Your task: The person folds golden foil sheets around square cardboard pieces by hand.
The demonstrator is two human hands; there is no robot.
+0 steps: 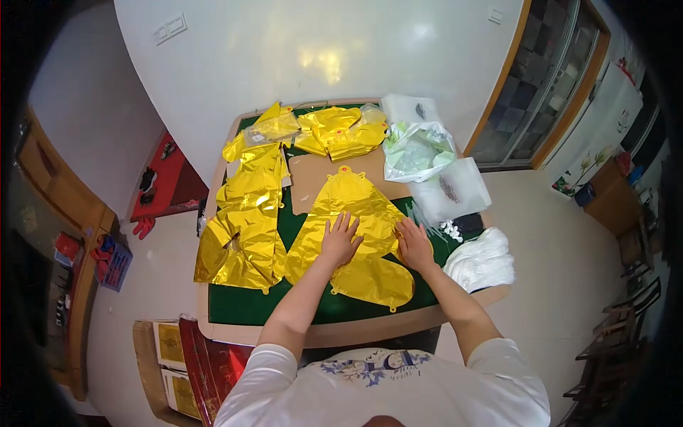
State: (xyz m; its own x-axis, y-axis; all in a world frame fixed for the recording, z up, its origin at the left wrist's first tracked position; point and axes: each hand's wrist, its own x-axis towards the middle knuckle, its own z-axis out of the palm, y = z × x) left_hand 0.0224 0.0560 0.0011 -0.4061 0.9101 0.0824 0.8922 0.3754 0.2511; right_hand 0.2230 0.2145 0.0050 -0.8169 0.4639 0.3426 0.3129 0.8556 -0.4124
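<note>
Gold foil balloon [359,235] lies flat under both open palms, left hand [341,240] and right hand [414,245] pressing, grasping nothing.

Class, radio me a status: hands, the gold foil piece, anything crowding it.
Left hand and right hand flat, open on gold foil balloon. More gold foil alongside left; white stack right.

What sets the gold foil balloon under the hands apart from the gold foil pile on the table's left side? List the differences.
The gold balloon under the hands lies spread nearly flat; the gold pile on the left is crumpled and folded over itself. The left hand and right hand press on the flat balloon; nothing touches the pile. The flat balloon sits mid-table; the pile overhangs the left edge. Both are shiny gold foil and deflated.
</note>
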